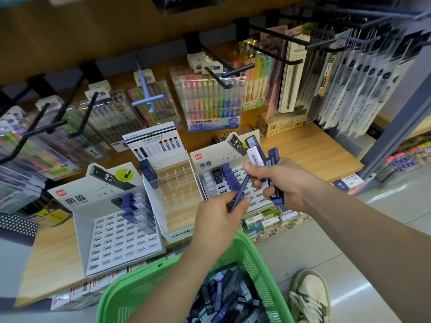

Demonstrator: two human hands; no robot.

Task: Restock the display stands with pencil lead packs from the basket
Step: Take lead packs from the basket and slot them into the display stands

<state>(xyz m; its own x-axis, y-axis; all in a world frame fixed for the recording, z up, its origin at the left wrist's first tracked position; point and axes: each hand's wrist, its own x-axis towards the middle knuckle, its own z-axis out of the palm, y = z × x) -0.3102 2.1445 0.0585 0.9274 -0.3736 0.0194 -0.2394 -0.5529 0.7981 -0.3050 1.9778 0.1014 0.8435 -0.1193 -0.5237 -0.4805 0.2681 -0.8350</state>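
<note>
— What's nearest the camera?

— A green perforated plastic basket (256, 259), low in view, holding a loose heap of dark blue and black pencil lead packs (224, 297). A beige lace-up shoe (310, 297) stands on the floor just to its right.

— And the hands?

— Above the basket, the left hand (217, 217) pinches one slim dark blue lead pack (240, 192) between thumb and fingers, closed on its lower end. The right hand (279, 180) is clenched around a fanned bundle of several packs (263, 164), blue ones and a pale lilac one. The single pack's upper end reaches the right thumb.

— Further back?

— Three displays on the wooden shelf (314, 155). The left white slotted cardboard stand (121, 241) is mostly bare slots, packs only at its upper right. The clear acrylic divided tray (177, 183) holds one blue pack at its back left corner. The right white slotted stand (210, 180), behind the hands, has blue, grey and black packs along its upper left.
</note>
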